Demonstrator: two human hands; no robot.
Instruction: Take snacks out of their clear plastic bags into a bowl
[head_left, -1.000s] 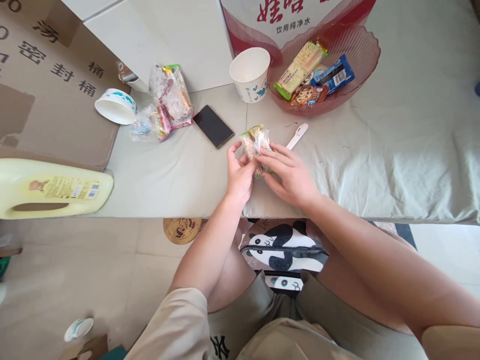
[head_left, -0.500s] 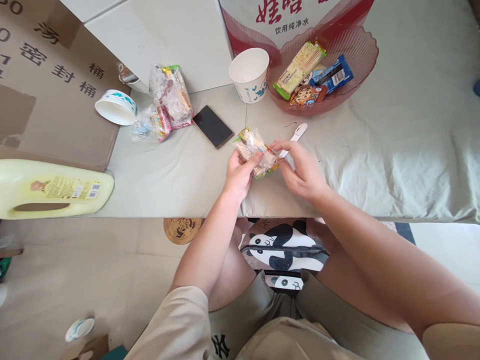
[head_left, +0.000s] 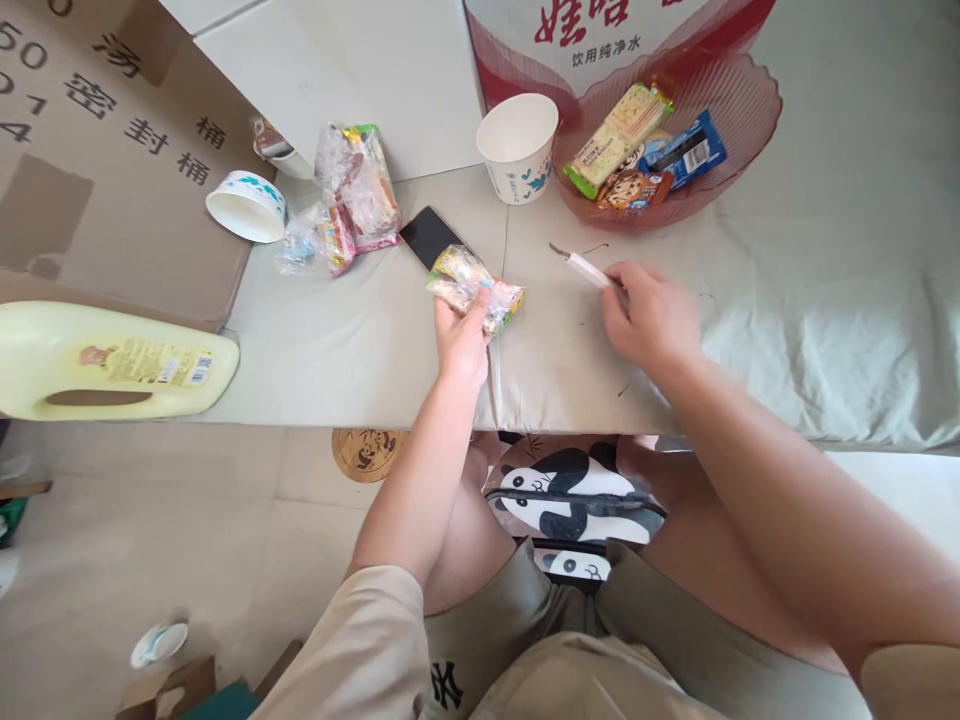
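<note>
My left hand [head_left: 463,345] is closed on a snack packet [head_left: 480,290] in crinkled clear plastic with yellow and green ends, held above the table. The packet's upper left part covers one end of a dark phone [head_left: 431,237]. To the right, my right hand [head_left: 652,315], slightly blurred, grips a small knife [head_left: 589,270] with a white handle. Its short, thin metal tip points up and left, away from the packet. The handle's rear end is hidden in the fingers.
Several wrapped snacks fill part of a pink ribbed bowl [head_left: 750,130]. A paper cup [head_left: 517,150] stands beside it. More plastic-wrapped packets [head_left: 358,190], a tipped paper bowl [head_left: 246,205], a cardboard box [head_left: 112,220] and a yellow jug [head_left: 120,360] are at left.
My right hand has left the packet and moved right, picking the white-handled knife up from the table. My left hand has shifted left with the packet, partly over the phone.
</note>
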